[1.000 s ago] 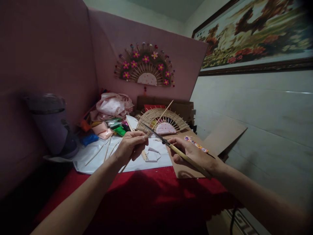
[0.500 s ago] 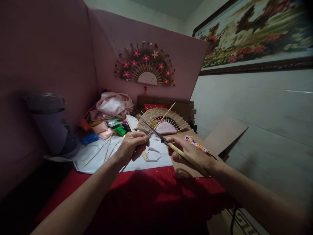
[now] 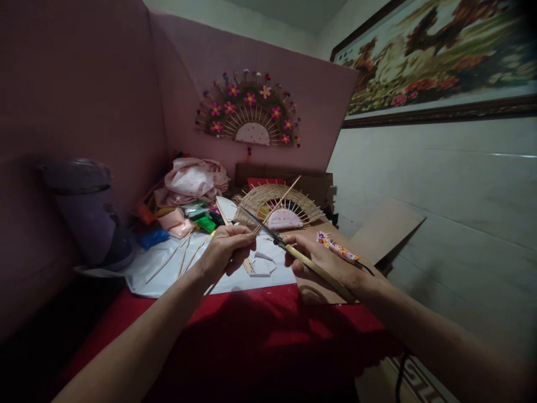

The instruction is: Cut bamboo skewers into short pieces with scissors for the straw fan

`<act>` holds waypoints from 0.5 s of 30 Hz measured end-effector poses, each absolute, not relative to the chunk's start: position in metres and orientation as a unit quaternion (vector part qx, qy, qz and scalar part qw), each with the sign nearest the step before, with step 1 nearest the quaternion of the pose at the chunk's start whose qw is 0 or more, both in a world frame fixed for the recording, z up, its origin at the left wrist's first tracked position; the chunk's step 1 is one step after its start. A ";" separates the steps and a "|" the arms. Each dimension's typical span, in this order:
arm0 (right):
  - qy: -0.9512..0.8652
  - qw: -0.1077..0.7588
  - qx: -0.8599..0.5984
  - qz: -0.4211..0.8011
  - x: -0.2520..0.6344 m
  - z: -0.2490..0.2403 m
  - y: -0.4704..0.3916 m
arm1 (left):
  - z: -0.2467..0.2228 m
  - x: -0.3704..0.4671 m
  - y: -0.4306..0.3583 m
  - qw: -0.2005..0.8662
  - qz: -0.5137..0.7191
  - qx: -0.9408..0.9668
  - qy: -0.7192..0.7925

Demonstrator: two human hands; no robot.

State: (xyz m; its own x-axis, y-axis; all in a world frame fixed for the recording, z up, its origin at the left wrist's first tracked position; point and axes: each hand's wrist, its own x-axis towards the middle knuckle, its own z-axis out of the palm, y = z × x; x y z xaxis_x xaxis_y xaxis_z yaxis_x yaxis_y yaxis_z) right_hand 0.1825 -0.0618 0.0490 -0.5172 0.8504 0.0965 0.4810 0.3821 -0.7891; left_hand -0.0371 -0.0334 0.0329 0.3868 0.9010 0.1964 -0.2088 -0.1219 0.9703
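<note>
Bottle far L, sticks on sheet, lwr fan R of cloth

A pink panel stands upright behind a red-draped table; to the right, a pale, glossy tiled wall bears a large, dark-framed picture of horses and flowers. Light is dim, shadows darken the lower left, and key-patterned floor shows at the lower right

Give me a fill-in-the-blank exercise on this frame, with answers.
The left hand pinches a thin tan wooden stick; the ____ hand holds a yellow-handled metal tool.
The cloth beneath the white sheet is ____.
In view, the small blue packet lies to the ____ of the green packet.
Answers: right; red; left.
</note>
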 end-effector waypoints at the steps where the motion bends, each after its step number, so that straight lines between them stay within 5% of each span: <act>1: -0.789 0.257 -0.419 0.368 0.183 0.048 -0.061 | 0.033 -0.037 -0.033 0.592 0.466 0.585 0.299; 15: -0.793 0.283 -0.445 0.305 0.173 0.052 -0.073 | 0.031 -0.037 -0.033 0.596 0.464 0.583 0.299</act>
